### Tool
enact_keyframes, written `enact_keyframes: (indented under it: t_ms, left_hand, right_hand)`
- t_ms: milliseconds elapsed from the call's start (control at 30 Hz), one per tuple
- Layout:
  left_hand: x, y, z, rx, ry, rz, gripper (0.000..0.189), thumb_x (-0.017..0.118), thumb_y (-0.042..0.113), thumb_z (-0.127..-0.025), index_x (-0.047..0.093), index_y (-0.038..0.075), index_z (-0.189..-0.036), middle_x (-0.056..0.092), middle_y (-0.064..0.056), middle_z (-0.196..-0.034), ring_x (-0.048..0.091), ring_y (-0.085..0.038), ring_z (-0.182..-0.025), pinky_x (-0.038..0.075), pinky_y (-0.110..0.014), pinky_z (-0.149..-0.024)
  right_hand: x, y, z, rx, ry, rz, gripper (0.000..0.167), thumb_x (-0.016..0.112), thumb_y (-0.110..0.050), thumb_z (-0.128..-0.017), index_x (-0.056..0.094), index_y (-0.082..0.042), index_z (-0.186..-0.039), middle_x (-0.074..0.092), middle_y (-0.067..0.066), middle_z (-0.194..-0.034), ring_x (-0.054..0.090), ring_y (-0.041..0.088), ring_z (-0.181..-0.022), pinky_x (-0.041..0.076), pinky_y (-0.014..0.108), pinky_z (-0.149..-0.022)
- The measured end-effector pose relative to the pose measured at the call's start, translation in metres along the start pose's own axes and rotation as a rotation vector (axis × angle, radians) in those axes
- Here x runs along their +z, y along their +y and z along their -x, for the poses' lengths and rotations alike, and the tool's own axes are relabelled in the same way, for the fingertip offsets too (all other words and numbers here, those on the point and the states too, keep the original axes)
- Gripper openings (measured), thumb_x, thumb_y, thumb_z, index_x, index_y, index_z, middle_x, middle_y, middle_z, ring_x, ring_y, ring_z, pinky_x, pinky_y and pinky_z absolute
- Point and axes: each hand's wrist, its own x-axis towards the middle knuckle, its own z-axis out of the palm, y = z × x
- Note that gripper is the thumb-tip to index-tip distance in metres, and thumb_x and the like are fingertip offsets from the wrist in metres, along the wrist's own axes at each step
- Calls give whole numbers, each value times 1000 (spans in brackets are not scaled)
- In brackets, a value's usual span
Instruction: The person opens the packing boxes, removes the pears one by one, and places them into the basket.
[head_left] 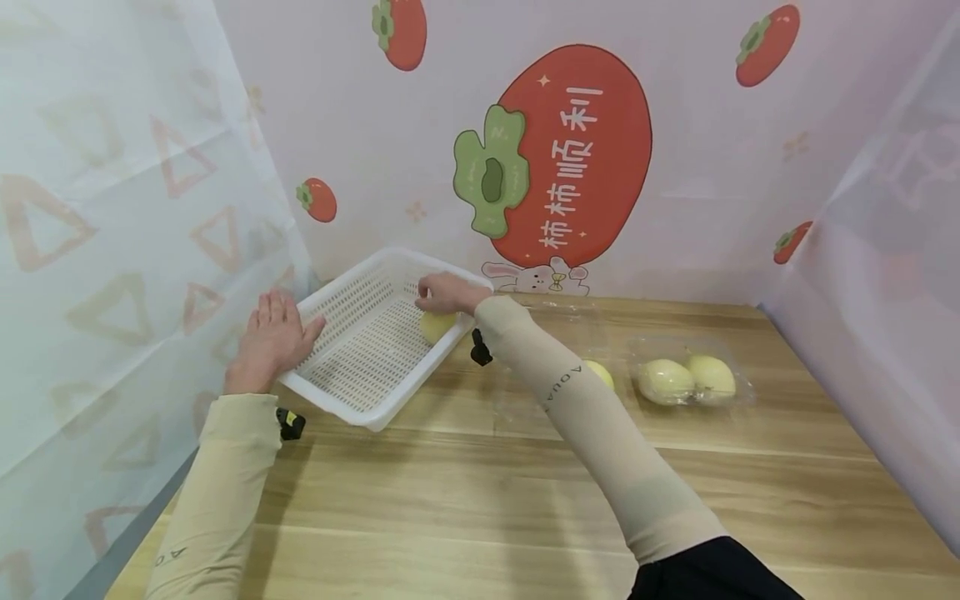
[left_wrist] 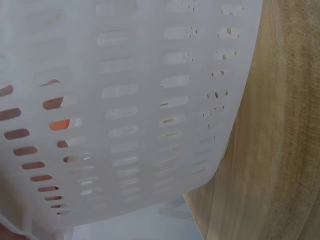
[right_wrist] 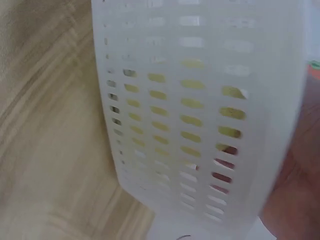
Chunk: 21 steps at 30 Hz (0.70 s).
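Observation:
A white perforated plastic basket (head_left: 382, 325) stands near the back wall, turned at an angle. My left hand (head_left: 272, 337) rests against its left rim with fingers straight and thumb spread over the edge. Inside the basket at the right end lies a pale yellow pear (head_left: 437, 327), and my right hand (head_left: 447, 293) reaches over the rim directly above it with bent fingers. Through the slots in the right wrist view, the pear (right_wrist: 192, 102) sits beside some fingertips (right_wrist: 221, 177). Whether those fingers grip it is hidden.
Right of the basket, a clear plastic package (head_left: 517, 400) lies partly under my right forearm, with a yellow pear (head_left: 600, 373) showing. Farther right, two pears (head_left: 686, 381) sit in clear plastic. Printed sheets (head_left: 675, 250) enclose the back and sides of the wooden table (head_left: 420, 517).

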Motion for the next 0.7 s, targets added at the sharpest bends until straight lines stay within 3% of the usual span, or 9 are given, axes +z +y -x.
enact_keyframes:
  t_ms: [300, 567, 700]
  left_hand:
    - [-5, 1, 4, 14, -5, 1, 93, 17, 59, -102, -13, -17, -147, -23, -37, -153, -14, -55, -144, -4, -65, -118]
    - [-3, 2, 2, 20, -15, 3, 93, 20, 58, -102, -9, -19, -147, -22, -39, -153, -15, -55, -144, -4, -66, -117]
    - [-1, 0, 1, 15, -25, 1, 96, 18, 61, -101, -9, -18, -147, -23, -38, -152, -17, -55, -144, -5, -66, -117]
  right_hand:
    - [-22, 4, 14, -40, 79, -28, 29, 49, -31, -101, 65, -11, -115, 70, 5, -105, 56, 14, -77, 47, 27, -70]
    - [-36, 10, 35, -67, 113, 23, 27, 50, -26, -101, 62, -8, -117, 68, 11, -118, 63, 22, -104, 51, 36, -90]
    - [-45, 13, 49, -89, 129, 53, 26, 51, -24, -100, 63, -7, -117, 69, 12, -116, 65, 24, -106, 53, 37, -91]
